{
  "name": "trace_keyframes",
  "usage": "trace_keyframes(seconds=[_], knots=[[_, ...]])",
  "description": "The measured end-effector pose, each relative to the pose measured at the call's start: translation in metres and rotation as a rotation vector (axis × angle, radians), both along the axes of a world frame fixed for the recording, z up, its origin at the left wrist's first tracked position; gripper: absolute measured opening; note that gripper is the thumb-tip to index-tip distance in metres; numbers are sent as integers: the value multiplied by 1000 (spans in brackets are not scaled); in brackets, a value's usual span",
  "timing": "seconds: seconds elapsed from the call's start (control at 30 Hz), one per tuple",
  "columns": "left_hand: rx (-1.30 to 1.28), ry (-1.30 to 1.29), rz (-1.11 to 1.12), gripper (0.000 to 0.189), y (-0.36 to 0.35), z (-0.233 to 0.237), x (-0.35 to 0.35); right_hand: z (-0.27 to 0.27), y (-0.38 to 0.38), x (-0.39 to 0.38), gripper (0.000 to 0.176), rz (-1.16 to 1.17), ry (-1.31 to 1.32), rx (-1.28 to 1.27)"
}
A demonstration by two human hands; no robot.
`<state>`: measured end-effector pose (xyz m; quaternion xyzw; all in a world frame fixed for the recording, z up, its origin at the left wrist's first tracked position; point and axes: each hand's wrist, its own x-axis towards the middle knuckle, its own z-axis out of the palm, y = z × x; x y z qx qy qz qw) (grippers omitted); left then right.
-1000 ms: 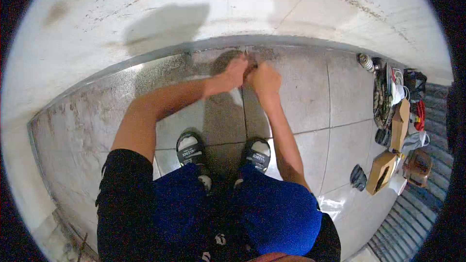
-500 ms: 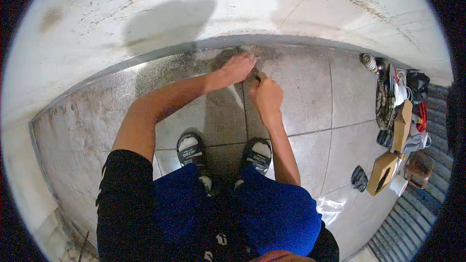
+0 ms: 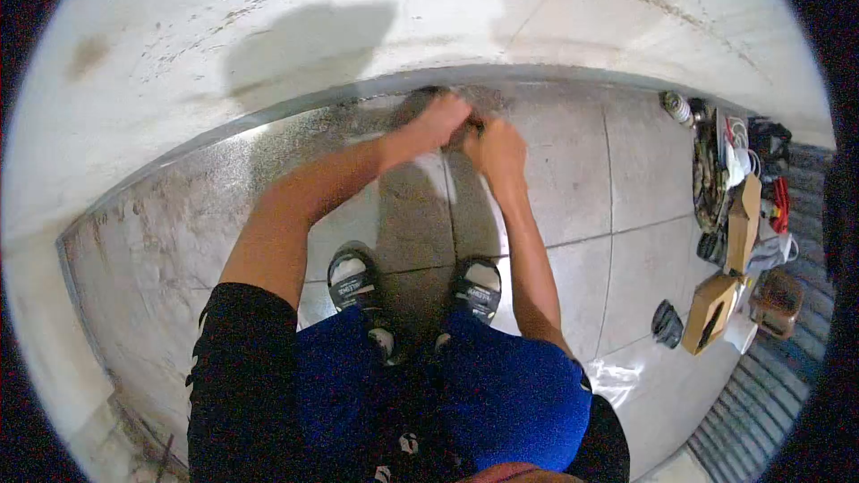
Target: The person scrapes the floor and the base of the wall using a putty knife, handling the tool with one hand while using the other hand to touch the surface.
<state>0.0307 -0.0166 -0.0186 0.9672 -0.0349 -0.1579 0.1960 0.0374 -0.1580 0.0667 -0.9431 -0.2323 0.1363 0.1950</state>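
Note:
Both hands are close together over the grey tiled floor, near the foot of the wall. My left hand is closed, its fingers curled toward the other hand. My right hand is closed round a small dark object, of which only a bit shows between the two hands. Whether my left hand also grips this object is too small and blurred to tell. Below the hands, my feet in dark sandals stand apart on the tiles.
A white stained wall curves across the top. At the right lie an open cardboard box, a spiral bulb, red-handled tools, a brown container, black gloves and cables, beside a ribbed shutter.
My right hand has moved slightly up, closer to my left hand. My left forearm has shifted a little to the right, and the view has shifted slightly.

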Motion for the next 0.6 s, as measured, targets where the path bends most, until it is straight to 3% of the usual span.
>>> trace_keyframes(seconds=[0.1, 0.23, 0.27, 0.33, 0.4, 0.5, 0.53, 0.57, 0.6], knots=[[-341, -498, 26, 25, 13, -14, -9, 0, 12, 11, 23, 23, -35, 16], [-113, -71, -37, 27, -4, -28, -16, -6, 1, -17, 25, -22, -26, -3], [-97, -356, -39, 20, -5, -31, -25, -8, 0, -22, 25, -44, -4, -28], [-161, -397, -24, 16, 0, 6, -19, -11, 10, -6, 21, -16, -27, 43], [-173, -357, 153, 13, 2, -2, 8, -9, 9, 7, 21, 22, -54, 63], [51, -247, 171, 15, 2, -9, 9, -7, 5, 12, 22, 59, -88, 47], [-6, -127, 206, 31, 0, 9, 1, -19, -7, 2, 22, 56, -100, 27], [-69, -188, 191, 37, 0, 7, -14, -32, -20, -7, 22, 55, -106, 5], [-131, -246, 173, 43, 5, 2, -34, -43, -33, -15, 22, 12, 5, 176]])
